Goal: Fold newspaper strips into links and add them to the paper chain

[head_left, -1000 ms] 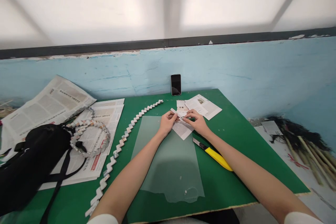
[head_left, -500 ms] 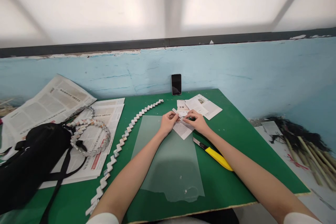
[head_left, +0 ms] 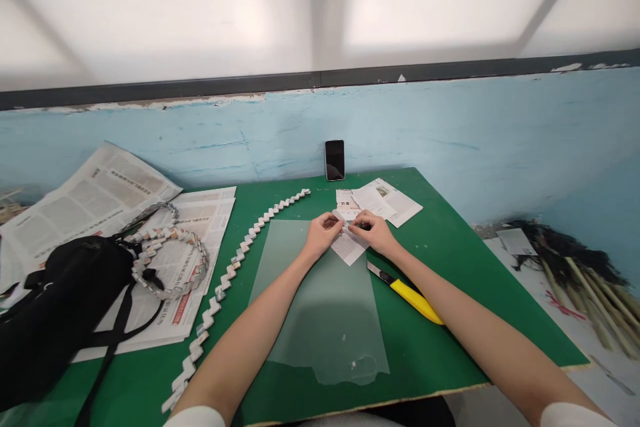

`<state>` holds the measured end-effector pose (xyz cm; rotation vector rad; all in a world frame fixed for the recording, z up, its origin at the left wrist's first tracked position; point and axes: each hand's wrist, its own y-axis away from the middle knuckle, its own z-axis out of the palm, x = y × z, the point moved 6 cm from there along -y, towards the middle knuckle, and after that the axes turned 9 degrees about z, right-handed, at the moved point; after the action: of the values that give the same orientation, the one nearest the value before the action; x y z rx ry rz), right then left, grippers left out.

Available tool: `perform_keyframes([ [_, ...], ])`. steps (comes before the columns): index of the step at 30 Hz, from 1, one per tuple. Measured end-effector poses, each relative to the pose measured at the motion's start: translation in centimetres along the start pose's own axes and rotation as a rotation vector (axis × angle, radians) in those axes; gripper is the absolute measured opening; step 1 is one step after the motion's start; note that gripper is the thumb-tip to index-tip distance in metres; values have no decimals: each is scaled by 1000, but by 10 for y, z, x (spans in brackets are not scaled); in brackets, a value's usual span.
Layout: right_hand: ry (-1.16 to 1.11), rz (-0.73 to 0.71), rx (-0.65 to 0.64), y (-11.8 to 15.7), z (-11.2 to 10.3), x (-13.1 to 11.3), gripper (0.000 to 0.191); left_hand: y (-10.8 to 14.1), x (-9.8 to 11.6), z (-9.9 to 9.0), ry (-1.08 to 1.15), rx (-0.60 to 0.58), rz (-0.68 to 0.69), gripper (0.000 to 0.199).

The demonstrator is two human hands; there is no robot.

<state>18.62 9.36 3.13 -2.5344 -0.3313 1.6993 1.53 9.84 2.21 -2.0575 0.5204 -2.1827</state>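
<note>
Between my hands is a small piece of printed paper (head_left: 349,250), its lower corner hanging toward me over the upper edge of a translucent sheet (head_left: 320,307). My left hand (head_left: 323,233) pinches the paper's left side, fingers closed. From the right, my right hand (head_left: 374,230) pinches its upper edge, where a narrow strip looks folded over. The fingers hide part of that fold. A yellow-handled utility knife (head_left: 413,298) lies beside my right forearm, blade toward the paper. Left of the sheet runs a long zigzag chain of folded paper (head_left: 235,267).
More cut paper pieces (head_left: 395,203) lie beyond my hands. A phone (head_left: 335,160) leans on the blue wall. At left, a black bag (head_left: 65,307) and a coiled paper chain (head_left: 200,267) rest on newspapers (head_left: 213,220). Sticks (head_left: 590,300) lie right of the green table (head_left: 475,307).
My fingertips have shifted slightly along the paper's upper edge, and the strip there lies lower and closer to my fingers. Both hands still pinch the paper; the view has moved only slightly.
</note>
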Motion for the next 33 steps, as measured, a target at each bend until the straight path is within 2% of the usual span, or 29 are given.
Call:
perform_keyframes([
  [5,27,-31,-21,2,2,-6,30,0,-1,2,-47,-22,47,34],
  [11,-35,-15,18,3,3,-7,31,-3,-11,-9,38,70,-17,43],
  [16,-159,51,-85,6,10,-6,32,-2,-5,-11,113,96,-50,46],
  [25,-259,128,-15,8,8,-4,30,-3,-7,-12,104,122,-48,46],
  [33,-214,78,-37,10,8,-12,31,-2,-8,-12,199,125,-62,45],
])
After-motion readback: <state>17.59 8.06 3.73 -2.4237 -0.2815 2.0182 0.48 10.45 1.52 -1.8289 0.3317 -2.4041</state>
